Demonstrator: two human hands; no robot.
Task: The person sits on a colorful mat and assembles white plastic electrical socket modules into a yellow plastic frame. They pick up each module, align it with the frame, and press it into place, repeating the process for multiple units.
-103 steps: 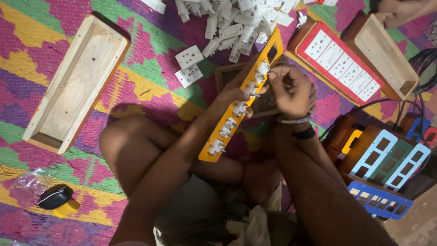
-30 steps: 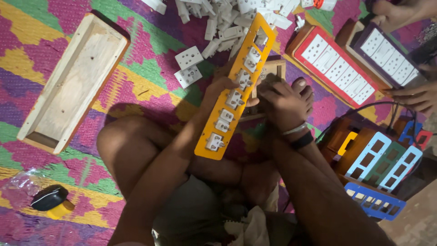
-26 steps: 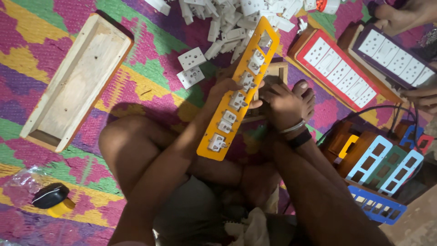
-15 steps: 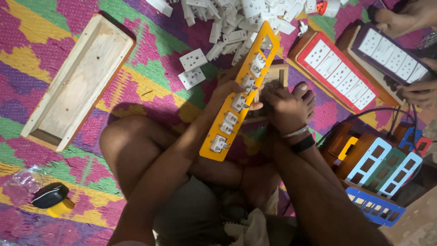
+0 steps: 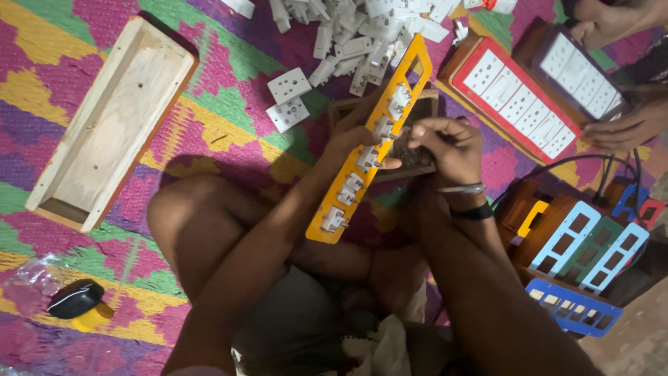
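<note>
Yellow plate [image 5: 369, 150] lower now — both hands [image 5: 445, 143]

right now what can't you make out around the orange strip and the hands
Head view, the only one:
- Small part at the right hand fingertips: too small to tell.
- Dark wooden box: mostly behind the orange strip and left hand.
- Pile of white sockets: cut off by the top edge.

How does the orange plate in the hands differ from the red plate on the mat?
The orange plate is held up by the left hand, while the red plate lies on a box. The orange plate has its top slots empty; the red plate is fully fitted with white parts. The orange plate looks narrower than the red plate. Both are long and rectangular.
</note>
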